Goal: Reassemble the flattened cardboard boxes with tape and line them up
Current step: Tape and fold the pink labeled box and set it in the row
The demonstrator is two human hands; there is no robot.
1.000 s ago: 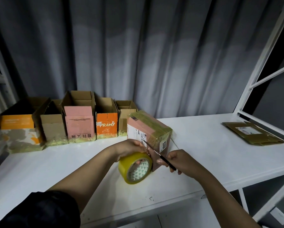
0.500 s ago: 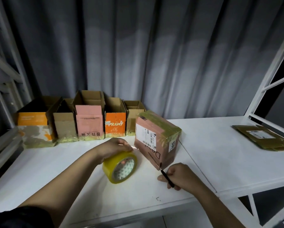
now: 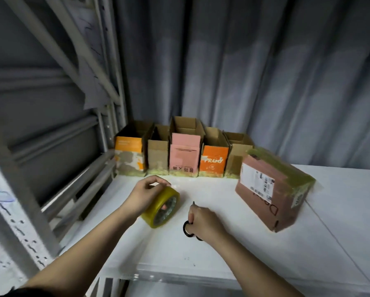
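Head view: the tape roll is gripped by the left hand; scissors are clasped in the right hand.

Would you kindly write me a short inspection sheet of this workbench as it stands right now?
Surface: white table, a seam line on its right part.
Job's things: five open boxes lined up side by side at the back; a taped box standing apart to their right, tilted; a yellow tape roll on its edge; scissors.
Clutter: nothing seen.
Hands: left hand rests on top of the tape roll, fingers curled over it; right hand grips the scissors, handles toward the person.
Cables: nothing seen.
Surroundings: grey curtain behind, metal shelf frame at left.
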